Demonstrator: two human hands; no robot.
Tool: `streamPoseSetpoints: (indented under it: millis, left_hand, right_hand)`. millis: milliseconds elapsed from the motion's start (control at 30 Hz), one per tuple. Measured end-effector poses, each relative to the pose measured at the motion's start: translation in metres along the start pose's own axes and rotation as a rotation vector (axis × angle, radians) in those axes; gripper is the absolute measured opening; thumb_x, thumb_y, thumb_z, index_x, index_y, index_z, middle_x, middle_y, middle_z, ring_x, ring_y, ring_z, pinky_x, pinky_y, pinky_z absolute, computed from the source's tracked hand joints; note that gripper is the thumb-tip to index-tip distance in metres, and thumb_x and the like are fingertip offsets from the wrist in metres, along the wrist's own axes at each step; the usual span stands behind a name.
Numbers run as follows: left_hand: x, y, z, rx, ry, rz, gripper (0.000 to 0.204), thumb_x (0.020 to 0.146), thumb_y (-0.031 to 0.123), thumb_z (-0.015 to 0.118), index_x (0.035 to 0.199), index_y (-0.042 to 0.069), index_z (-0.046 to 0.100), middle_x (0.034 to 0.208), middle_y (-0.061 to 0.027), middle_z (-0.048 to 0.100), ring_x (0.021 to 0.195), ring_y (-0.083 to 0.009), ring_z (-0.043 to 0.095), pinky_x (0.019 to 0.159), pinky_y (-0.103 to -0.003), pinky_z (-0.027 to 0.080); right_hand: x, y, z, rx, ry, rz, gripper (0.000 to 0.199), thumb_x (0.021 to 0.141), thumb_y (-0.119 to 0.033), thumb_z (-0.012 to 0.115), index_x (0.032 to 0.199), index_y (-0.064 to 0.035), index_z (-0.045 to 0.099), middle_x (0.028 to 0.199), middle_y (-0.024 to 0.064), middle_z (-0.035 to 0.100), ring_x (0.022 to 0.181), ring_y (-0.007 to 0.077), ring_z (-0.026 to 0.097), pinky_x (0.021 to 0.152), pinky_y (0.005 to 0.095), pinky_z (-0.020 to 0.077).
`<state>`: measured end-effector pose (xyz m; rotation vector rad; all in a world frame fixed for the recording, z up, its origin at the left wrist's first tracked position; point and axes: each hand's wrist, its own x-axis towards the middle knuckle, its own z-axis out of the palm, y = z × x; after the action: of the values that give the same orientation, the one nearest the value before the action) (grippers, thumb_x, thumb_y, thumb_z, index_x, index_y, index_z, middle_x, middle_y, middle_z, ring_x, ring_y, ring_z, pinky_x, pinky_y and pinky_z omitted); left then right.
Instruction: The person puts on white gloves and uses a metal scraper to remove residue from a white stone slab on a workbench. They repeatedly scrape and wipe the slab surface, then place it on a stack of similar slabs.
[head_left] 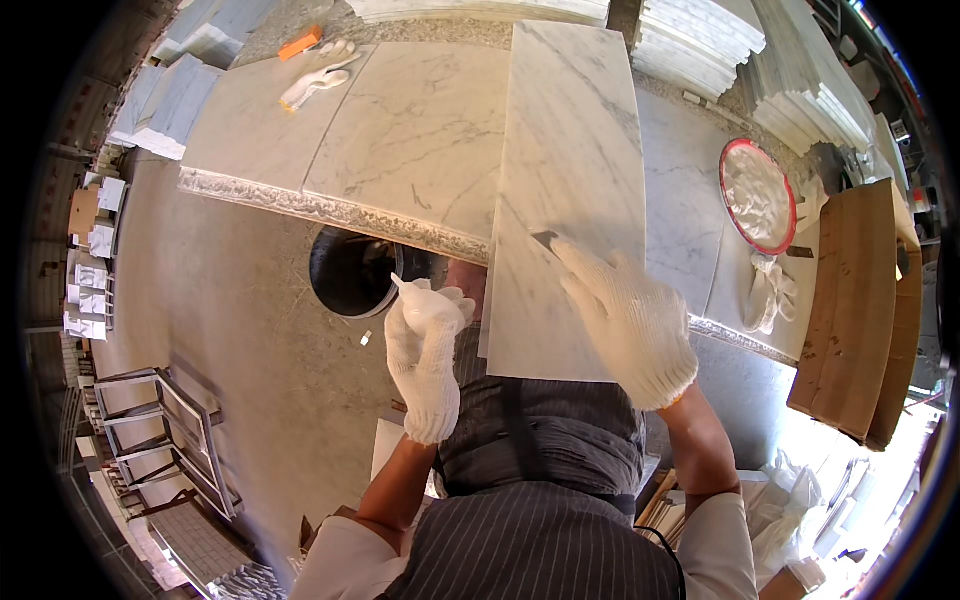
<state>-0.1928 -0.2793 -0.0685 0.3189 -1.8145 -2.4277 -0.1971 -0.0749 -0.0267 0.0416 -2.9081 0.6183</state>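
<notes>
At the near end of the long marble slab (570, 190), the right hand (630, 320) has its gloved fingers (585, 262) pinched on a small dark blade (545, 238), held low against the stone, looks like so the edge stays flat on the face. The left hand (425, 355) is off the slab, curled round a small white lump; can't tell what it is. The slab lies across a marble worktop (400, 130), overhanging toward the person. A black bucket (350, 270) sits underneath, spare gloves (318, 75) and a red-rimmed bowl (757, 195) well off to the sides.
</notes>
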Motion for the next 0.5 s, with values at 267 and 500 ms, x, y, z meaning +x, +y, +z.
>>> streamPoseSetpoints:
  millis: [267,500]
  left_hand:
    - [0.0,0.003,-0.005,0.131,0.006,0.04,0.053,0.094,0.014,0.061,0.139,-0.005,0.042,0.117,-0.0221,0.063,0.101,-0.0273,0.067,0.097,-0.038,0.05]
    - [0.002,0.008,0.0,0.071,0.04,0.055,0.049,0.092,0.007,0.063,0.136,-0.005,0.044,0.116,-0.0187,0.064,0.098,-0.0238,0.067,0.094,-0.037,0.053]
  right_hand:
    - [-0.002,-0.003,0.007,-0.088,-0.175,0.006,0.029,0.093,-0.024,0.061,0.122,-0.0236,0.065,0.079,0.0099,0.058,0.067,0.0344,0.063,0.059,0.0434,0.0507]
    - [-0.022,0.018,-0.024,0.065,-0.088,0.019,0.038,0.091,-0.02,0.063,0.129,-0.0184,0.062,0.082,0.0117,0.061,0.077,0.032,0.065,0.066,0.0414,0.0521]
